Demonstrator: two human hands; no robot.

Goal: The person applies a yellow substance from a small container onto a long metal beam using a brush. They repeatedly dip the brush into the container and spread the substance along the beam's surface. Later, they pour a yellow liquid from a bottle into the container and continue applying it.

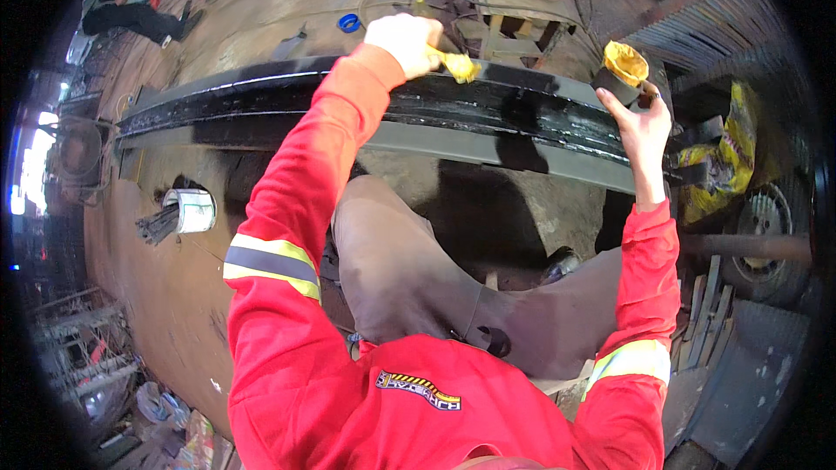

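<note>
My left hand [402,43] is closed around what looks like a small paintbrush [459,67], its wide end yellow. That end is over the far edge of a long black steel beam [427,109], and I cannot tell whether it touches. The beam runs across in front of me, its dark surface shiny in places. At the beam's right part, my right hand [643,122] grips a dark cup [617,87] with a yellow-coated rim and inside. The cup is upright with a slight tilt, its open mouth upward.
A white bucket [195,211] with dark rods lies tipped on the floor at left. Beyond the beam are a blue ring [348,23], a bottle [420,5], cables and a low stand [522,4]. A yellow sack [731,152] and a wheel [763,222] are at right. Another person [135,0] is far left.
</note>
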